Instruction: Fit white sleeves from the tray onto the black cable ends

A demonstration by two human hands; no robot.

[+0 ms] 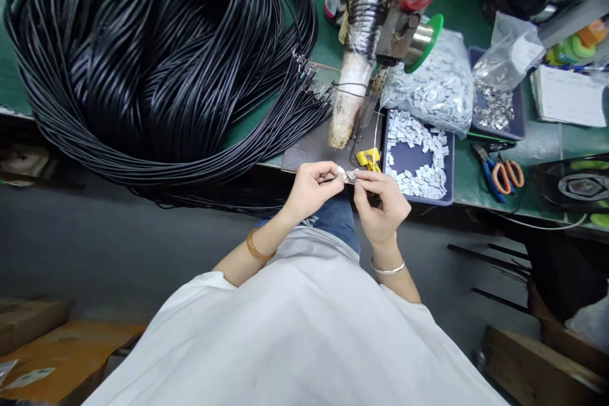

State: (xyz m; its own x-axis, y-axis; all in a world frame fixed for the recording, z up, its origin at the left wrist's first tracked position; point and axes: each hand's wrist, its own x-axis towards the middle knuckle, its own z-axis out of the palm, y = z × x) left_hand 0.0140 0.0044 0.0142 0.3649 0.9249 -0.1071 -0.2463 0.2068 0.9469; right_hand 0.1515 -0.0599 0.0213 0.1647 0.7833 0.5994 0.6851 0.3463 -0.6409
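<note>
My left hand [311, 189] and my right hand [380, 200] meet at the bench's front edge, fingers pinched together on a small silvery metal piece [349, 174] between them. Just behind it sits a yellow clip [368, 158] on a dark mat [309, 146]. A blue tray [413, 158] of several small grey metal pieces lies right beside my right hand. A big coil of black cables [157, 63] fills the left of the bench, its ends reaching toward the mat.
A wrapped tool head [361, 44] with red wires hangs over the mat. Behind the tray lie a bag of metal pieces [428, 85] and a second tray [497, 108]. Orange-handled scissors [507, 174] and blue pliers [488, 171] lie to the right. Cardboard boxes [57, 349] sit on the floor at left.
</note>
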